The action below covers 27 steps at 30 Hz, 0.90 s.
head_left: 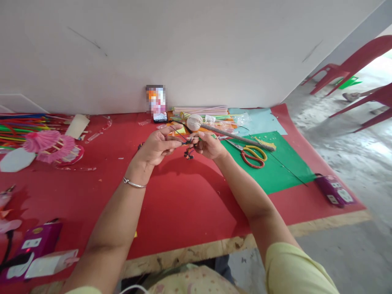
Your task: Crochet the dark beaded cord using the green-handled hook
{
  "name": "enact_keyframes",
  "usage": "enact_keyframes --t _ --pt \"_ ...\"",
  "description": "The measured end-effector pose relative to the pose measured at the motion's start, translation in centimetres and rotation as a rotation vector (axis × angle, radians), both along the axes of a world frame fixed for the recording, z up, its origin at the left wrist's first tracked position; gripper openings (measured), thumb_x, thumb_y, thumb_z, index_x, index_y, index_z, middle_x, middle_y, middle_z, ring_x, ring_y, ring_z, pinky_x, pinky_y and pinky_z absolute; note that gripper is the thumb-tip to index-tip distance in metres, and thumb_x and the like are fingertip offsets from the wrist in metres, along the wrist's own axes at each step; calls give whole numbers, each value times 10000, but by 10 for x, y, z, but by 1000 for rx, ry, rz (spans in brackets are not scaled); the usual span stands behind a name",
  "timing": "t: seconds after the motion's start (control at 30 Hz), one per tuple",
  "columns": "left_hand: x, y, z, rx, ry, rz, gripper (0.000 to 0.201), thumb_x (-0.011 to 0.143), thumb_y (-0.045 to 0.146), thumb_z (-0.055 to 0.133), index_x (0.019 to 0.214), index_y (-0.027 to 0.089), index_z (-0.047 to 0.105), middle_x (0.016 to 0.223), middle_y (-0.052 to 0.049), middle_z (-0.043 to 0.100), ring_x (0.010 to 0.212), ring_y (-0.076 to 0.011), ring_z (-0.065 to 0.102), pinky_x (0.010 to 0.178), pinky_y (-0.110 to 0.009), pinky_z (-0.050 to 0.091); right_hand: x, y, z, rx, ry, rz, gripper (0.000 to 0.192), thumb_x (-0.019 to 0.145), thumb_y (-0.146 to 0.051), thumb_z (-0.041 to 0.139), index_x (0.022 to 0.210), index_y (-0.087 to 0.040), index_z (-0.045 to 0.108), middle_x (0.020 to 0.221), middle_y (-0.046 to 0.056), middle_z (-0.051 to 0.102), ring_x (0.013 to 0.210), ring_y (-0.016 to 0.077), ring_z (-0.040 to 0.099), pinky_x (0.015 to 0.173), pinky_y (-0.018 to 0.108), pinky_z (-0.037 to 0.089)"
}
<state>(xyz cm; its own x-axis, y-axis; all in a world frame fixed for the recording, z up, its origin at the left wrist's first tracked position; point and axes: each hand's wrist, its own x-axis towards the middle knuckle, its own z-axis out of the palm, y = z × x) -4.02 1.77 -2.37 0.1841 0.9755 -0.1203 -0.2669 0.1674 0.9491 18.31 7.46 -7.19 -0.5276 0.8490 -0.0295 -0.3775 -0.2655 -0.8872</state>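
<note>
My left hand [157,145] is closed, pinching a small piece of dark yarn work, with a dark strand rising over its forefinger. In my right hand [210,145], also closed, is a thin silvery crochet hook [192,138] whose tip meets the yarn between the two hands. A dark and orange bit of the yarn work [189,153] dangles just below the fingertips. Behind my right hand lies a stick with a round pale head [194,122]. Scissors [252,156] with red and yellow handles rest open to the right. My fingers hide much of the work.
A phone [156,102] leans against the wall. Straws [200,110] lie behind my hands, beside green paper [281,163]. Pink pleated paper [55,147] and colored sticks [18,128] are at left. Purple boxes [334,190] sit near both ends of the red-covered table [183,212].
</note>
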Motion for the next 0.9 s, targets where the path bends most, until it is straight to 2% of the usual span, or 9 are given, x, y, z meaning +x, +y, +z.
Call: enact_keyframes --t 0.07,0.17,0.23,0.37,0.47,0.57,0.8,0.9 --pt "0 0 0 8 13 -3 702 595 163 971 1271 207 787 781 -25 776 507 -72 507 465 -208 191 4 2 -1 108 -29 26 433 830 -594 883 912 -171 842 761 33 777 640 146 746 387 155 443" --pt "0 1 0 21 28 -9 690 598 175 965 1264 208 786 785 -21 778 494 -61 478 460 -209 187 11 3 4 295 -91 38 505 828 -676 863 827 -171 856 849 68 821 610 132 717 440 182 525" --pt "0 1 1 25 36 -13 677 603 185 964 1256 202 784 758 -15 764 486 -59 461 460 -208 187 16 1 11 403 -152 40 497 875 -666 830 799 -176 866 928 79 844 618 128 717 485 201 573" --pt "-1 1 2 13 46 -1 656 613 195 972 1241 191 784 694 4 709 494 -66 471 472 -203 216 22 -6 27 565 -224 45 409 971 -565 778 869 -191 907 1040 85 861 742 145 765 642 237 654" --pt "-2 1 1 6 39 15 648 615 190 978 1235 195 790 698 9 692 512 -71 492 477 -203 231 23 -12 38 614 -241 44 381 981 -532 785 865 -191 910 1054 94 862 822 158 782 748 261 673" --pt "-3 2 -1 -1 24 20 641 620 183 979 1234 192 795 681 17 670 519 -73 493 480 -208 227 22 -16 46 638 -265 49 382 979 -538 790 858 -193 903 1044 98 861 844 171 783 772 280 678" --pt "-4 6 -3 -17 12 43 648 591 198 1007 1204 193 796 671 25 672 488 -61 455 464 -212 188 23 -19 48 744 -338 10 344 1018 -498 751 895 -215 901 1065 100 848 910 192 780 795 286 660" --pt "-3 6 -1 -12 13 68 656 576 204 1016 1191 188 790 664 35 665 472 -55 450 452 -208 182 21 -24 52 800 -372 -19 305 1034 -461 727 919 -236 898 1047 91 839 965 218 776 853 325 660"
